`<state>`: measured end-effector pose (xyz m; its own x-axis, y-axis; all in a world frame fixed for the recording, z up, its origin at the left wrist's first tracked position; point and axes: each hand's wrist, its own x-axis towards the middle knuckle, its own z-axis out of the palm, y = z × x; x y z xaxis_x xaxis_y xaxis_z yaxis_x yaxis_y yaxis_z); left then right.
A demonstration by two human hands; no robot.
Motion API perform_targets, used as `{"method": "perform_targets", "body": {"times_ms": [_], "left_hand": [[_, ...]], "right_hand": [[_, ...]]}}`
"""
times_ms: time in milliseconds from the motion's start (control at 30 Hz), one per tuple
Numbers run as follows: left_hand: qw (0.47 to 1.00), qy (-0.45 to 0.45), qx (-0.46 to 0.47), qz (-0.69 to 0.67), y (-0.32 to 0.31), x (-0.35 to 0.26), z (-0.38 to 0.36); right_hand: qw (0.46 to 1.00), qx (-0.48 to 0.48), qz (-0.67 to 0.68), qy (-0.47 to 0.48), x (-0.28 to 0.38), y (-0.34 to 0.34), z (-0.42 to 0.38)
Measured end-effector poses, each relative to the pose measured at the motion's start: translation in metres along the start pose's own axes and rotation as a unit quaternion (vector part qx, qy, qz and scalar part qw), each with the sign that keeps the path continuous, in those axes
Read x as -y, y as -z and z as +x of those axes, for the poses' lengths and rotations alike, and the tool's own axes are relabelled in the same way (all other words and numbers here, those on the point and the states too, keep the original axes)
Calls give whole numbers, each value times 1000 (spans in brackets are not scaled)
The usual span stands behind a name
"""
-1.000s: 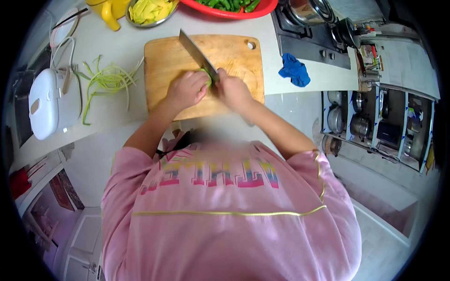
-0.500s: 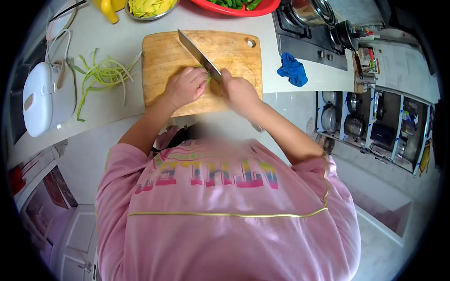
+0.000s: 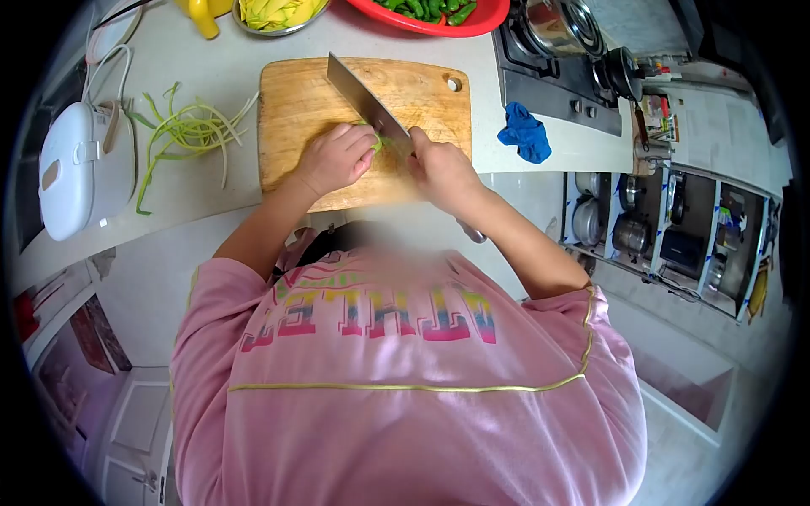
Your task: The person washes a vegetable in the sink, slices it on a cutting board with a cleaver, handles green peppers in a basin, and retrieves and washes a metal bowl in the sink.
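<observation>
My right hand (image 3: pixel 449 174) is wrapped around the handle of a kitchen knife (image 3: pixel 364 99) with a broad steel blade. The blade slants up and left over a wooden cutting board (image 3: pixel 291 88). On the board, my left hand (image 3: pixel 339 158) has its fingers curled and pressed together over some green stems (image 3: pixel 377 142). Only a small end of these stems shows beside the fingertips, close to the blade; the rest is hidden under the hand. To the left of the board lies a loose tangle of long, thin green stems (image 3: pixel 194 133).
A bowl of sliced yellow-green pieces (image 3: pixel 278 15) and a red basin (image 3: pixel 472 27) of green peppers stand behind the board. A white lidded box (image 3: pixel 76 181) is at left. A crumpled blue cloth (image 3: pixel 525 133) lies by the gas stove (image 3: pixel 561 97) at right.
My right hand and the knife have shifted slightly right, and more of the blade's flat side shows. My left hand stays nearly in place on the stems.
</observation>
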<state>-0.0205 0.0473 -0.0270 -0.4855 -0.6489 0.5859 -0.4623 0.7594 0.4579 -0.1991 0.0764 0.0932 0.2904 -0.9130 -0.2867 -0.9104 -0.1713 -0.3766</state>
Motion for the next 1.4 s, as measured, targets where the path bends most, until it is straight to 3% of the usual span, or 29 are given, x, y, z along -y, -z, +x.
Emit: {"method": "perform_targets", "body": {"times_ms": [200, 367, 700, 900, 1067, 1400], "left_hand": [[1000, -1, 7, -8, -1, 2, 4], [1000, -20, 0, -2, -1, 4, -3], [1000, -2, -2, -12, 1, 0, -2], [1000, -3, 7, -14, 0, -1, 0], [1000, -8, -2, -2, 0, 6, 1], [1000, 0, 1, 4, 1, -2, -2]], "right_hand": [[1000, -26, -11, 1, 0, -35, 33], [998, -52, 28, -17, -4, -20, 16], [999, 16, 27, 2, -4, 1, -8], [1000, -17, 2, 8, -3, -40, 32], [999, -41, 23, 8, -8, -19, 22], [1000, 5, 18, 20, -4, -2, -2]]}}
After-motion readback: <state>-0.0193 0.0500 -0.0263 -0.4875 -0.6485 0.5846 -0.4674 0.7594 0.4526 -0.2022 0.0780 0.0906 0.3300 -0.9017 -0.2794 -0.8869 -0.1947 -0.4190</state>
